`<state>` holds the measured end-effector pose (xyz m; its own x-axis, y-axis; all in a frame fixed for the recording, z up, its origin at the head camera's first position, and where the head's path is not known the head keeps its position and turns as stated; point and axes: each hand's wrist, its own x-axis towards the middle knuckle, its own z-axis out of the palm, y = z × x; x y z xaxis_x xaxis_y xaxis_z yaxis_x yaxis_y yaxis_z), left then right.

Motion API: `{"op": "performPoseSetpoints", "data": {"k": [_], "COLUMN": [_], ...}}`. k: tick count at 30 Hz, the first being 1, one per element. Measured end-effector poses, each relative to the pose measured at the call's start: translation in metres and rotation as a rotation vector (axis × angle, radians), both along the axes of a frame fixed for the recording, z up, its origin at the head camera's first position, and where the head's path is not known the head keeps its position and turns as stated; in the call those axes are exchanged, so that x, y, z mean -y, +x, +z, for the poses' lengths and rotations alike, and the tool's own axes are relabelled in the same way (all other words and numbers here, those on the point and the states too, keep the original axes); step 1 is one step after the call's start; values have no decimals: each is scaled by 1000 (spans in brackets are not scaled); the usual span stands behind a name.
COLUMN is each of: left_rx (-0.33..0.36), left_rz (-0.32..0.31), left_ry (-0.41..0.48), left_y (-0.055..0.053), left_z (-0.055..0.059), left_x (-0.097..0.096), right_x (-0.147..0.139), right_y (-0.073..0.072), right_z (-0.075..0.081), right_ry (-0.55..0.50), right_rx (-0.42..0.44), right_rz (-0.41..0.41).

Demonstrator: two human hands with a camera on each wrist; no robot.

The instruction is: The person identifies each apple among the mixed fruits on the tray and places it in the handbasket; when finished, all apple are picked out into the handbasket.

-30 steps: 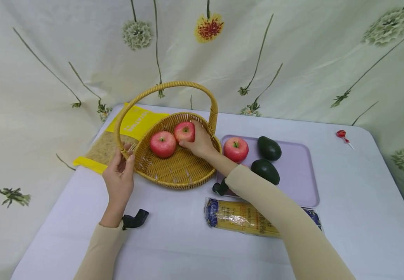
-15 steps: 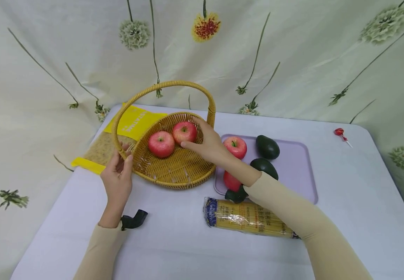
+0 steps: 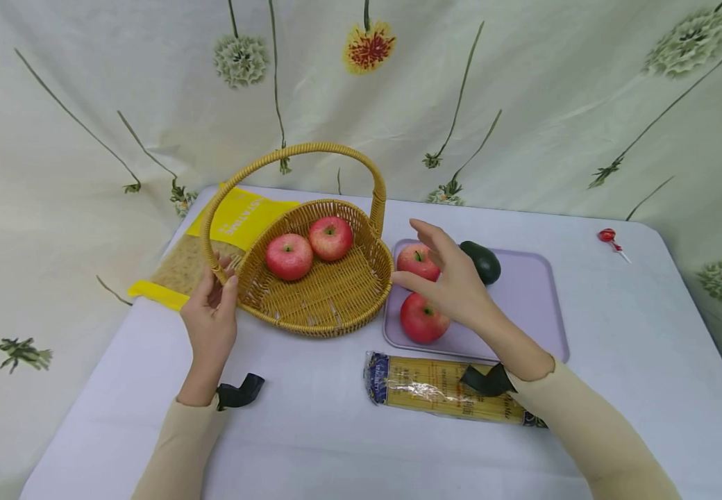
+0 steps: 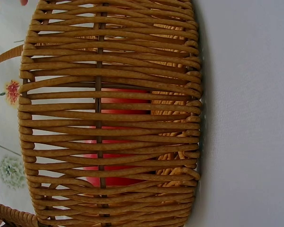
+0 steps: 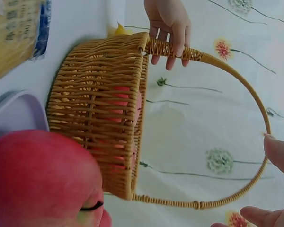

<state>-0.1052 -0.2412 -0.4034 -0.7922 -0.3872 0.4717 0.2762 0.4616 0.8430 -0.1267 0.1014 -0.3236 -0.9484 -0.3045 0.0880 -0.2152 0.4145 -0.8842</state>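
My left hand grips the handle of a wicker basket near its left base; the right wrist view shows the fingers of that left hand round the handle. Two red apples, one left and one right, lie in the back of the basket. Over the purple tray hovers my right hand, thumb and fingers spread, holding nothing. Beneath it on the tray are a nearer apple and a farther apple, partly covered by the fingers. A dark green avocado shows behind the hand.
A yellow bag of pasta lies behind and left of the basket. In front of the tray is a clear pack of spaghetti, partly under the right wrist. A red lollipop lies at the table's far right.
My right hand has let go of the right apple in the basket and moved right, out over the tray. My left hand stays on the handle.
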Motion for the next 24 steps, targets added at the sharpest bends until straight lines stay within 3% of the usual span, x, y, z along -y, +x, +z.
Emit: {"op": "performPoseSetpoints", "data": {"k": [10, 24], "left_rx": [-5, -5], "left_rz": [3, 13], "left_ry": [-5, -11], "left_y": [-1, 1], "left_z": [1, 1], "left_x": [-2, -1], "right_x": [-35, -55], "right_y": [18, 34], "right_z": [-15, -33], "right_ry": [-9, -16], "right_rx": [-45, -49], "right_rz": [-50, -81]}}
